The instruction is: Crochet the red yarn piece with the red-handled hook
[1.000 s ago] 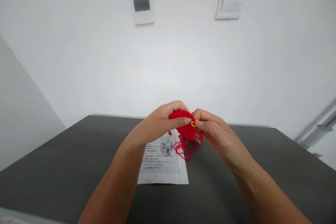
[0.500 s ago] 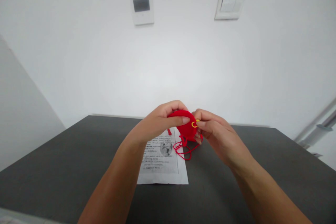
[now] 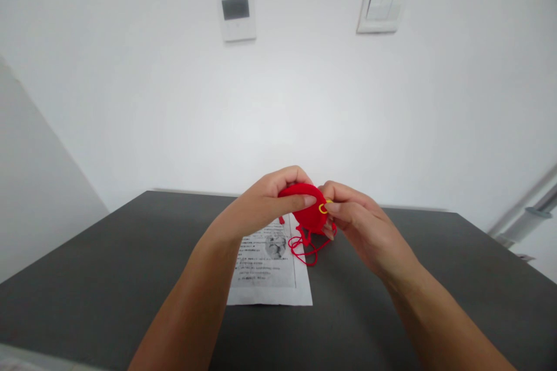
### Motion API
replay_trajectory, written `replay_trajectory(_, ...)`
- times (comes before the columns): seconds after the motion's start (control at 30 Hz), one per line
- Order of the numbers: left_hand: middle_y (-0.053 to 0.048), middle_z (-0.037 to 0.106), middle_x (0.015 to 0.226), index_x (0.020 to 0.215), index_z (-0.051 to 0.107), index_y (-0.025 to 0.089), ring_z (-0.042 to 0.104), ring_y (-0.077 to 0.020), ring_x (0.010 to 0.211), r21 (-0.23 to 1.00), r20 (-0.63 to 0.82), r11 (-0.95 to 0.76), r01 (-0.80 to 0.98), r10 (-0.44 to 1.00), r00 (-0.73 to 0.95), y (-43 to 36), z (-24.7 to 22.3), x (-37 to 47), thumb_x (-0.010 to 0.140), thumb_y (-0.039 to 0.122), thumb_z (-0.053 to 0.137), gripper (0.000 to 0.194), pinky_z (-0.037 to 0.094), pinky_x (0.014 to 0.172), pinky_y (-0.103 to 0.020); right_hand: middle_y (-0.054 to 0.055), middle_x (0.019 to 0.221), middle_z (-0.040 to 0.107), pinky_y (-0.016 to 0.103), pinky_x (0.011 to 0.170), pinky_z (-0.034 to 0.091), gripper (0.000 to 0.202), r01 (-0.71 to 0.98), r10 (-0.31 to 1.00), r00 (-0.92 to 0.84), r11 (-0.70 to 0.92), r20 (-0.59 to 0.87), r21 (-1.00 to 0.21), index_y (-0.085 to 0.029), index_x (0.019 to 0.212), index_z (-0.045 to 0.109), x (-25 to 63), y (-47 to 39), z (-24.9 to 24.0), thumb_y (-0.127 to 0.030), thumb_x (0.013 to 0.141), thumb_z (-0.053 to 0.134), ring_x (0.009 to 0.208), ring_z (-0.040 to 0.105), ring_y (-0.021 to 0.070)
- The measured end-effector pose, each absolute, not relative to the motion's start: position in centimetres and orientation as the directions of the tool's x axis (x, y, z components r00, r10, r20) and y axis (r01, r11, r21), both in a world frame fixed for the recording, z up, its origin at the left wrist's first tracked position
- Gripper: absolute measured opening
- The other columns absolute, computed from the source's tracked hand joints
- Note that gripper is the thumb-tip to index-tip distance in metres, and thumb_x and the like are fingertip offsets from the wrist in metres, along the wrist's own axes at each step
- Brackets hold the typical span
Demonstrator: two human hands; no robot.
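Note:
My left hand (image 3: pixel 270 194) is closed on a rounded red cloth piece (image 3: pixel 307 217), its thumb lying flat across the front. At the right edge of that piece, my right hand (image 3: pixel 354 214) pinches a small yellow loop (image 3: pixel 322 208) between thumb and forefinger. The fingers behind the red piece are partly hidden. A thin red cord (image 3: pixel 304 262) hangs from below it in loose loops, over the paper's right edge and the dark table. A short red end (image 3: pixel 281 219) dangles under my left hand.
A printed sheet of paper (image 3: pixel 270 297) with a round grey picture lies under my hands on the dark grey table (image 3: pixel 130 266). Behind stands a white wall with a control panel (image 3: pixel 237 14) and a switch plate (image 3: pixel 383 6). A grey pipe (image 3: pixel 533 217) is at the right.
The yellow loop looks slightly smaller and rounder at my right fingertips. Both hands keep nearly the same position and hold.

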State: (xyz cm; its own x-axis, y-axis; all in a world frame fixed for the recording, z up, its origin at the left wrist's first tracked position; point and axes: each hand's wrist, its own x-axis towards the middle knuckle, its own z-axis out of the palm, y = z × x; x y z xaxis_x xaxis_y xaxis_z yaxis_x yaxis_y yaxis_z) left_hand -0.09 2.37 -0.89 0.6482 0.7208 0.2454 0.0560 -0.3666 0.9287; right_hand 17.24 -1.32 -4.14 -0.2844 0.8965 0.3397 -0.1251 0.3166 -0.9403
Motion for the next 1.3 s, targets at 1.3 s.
replay_trajectory(1.3, 0.000, 0.058, 0.073, 0.083, 0.055, 0.016, 0.054, -0.0132, 0.067, 0.923, 0.203, -0.364, 0.126, 0.737, 0.645, 1.75, -0.29, -0.07, 0.078, 0.037, 0.061, 0.022, 0.041, 0.064, -0.027, -0.004, 0.059, 0.047, 0.025, 0.055, 0.032, 0.015, -0.129, 0.895, -0.300, 0.305, 0.330, -0.944, -0.019, 0.066, 0.048, 17.28, -1.24, -4.22, -0.020, 0.081, 0.047, 0.057, 0.042, 0.0117)
